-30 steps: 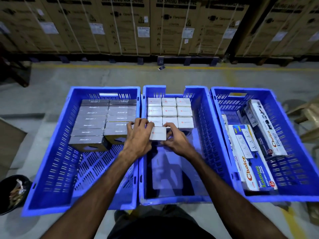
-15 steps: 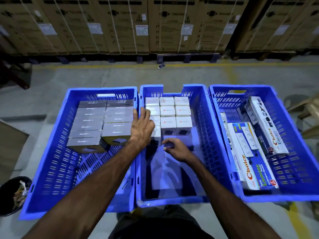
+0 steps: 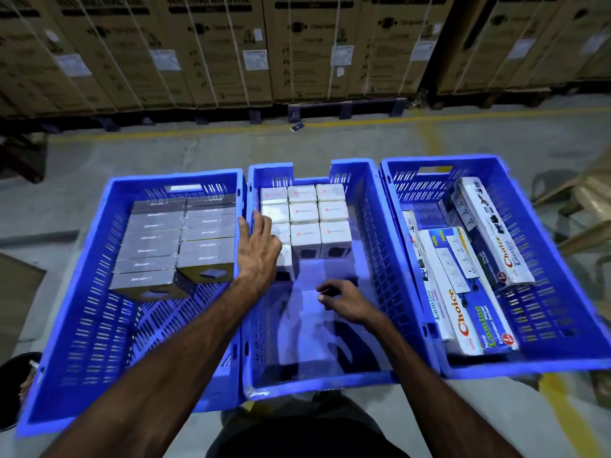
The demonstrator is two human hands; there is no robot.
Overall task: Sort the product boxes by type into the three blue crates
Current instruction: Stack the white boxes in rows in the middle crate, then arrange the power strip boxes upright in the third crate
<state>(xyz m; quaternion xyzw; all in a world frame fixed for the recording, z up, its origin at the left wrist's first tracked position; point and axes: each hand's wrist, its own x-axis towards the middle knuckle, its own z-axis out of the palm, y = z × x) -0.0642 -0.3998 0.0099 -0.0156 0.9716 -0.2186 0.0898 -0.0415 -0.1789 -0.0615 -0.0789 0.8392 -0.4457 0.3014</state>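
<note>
Head: white box [image 3: 284, 259] under left fingers [image 3: 261, 223]

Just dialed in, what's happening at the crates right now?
A person is sorting boxes. The left hand lies flat on the white boxes in the middle crate; the right hand hovers empty, fingers loosely curled. Grey boxes fill the left crate; long Choice boxes lie in the right crate.

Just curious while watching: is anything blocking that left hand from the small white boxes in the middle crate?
Nothing visible does. The left hand already rests with straight fingers on the nearest of the white boxes in the middle crate.
</note>
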